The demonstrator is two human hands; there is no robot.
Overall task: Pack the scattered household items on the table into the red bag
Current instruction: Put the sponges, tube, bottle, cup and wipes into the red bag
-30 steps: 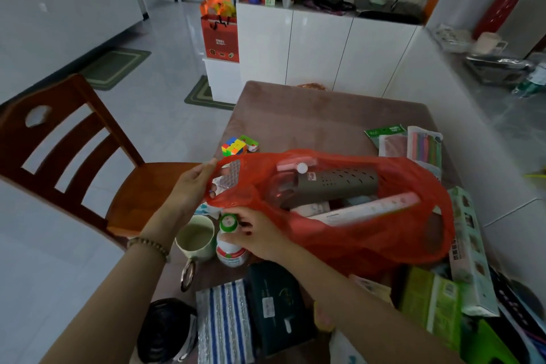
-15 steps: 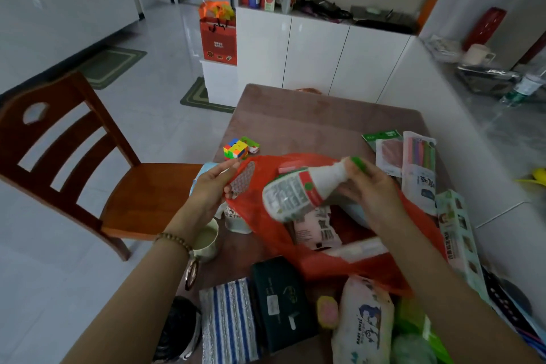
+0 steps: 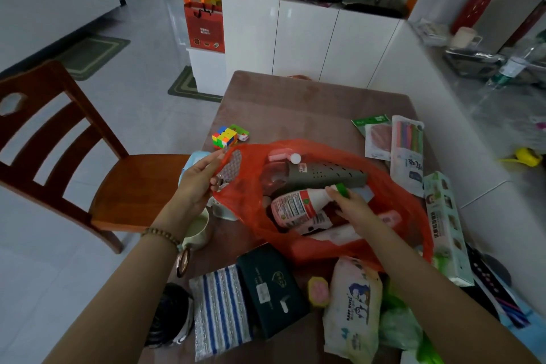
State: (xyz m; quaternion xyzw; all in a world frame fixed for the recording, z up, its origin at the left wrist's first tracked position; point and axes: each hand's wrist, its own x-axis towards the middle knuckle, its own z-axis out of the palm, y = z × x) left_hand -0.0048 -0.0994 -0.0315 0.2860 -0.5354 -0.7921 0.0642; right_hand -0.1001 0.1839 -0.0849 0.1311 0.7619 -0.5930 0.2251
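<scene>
left hand (image 3: 198, 179) pinches the red bag (image 3: 393, 186) rim; right hand (image 3: 353, 207) grips the white bottle (image 3: 298, 205) inside; bag may sag shut if the rim slips.

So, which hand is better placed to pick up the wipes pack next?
The right hand. It is just setting the bottle into the bag, near the wipes pack. The left hand holds the bag open.
</scene>
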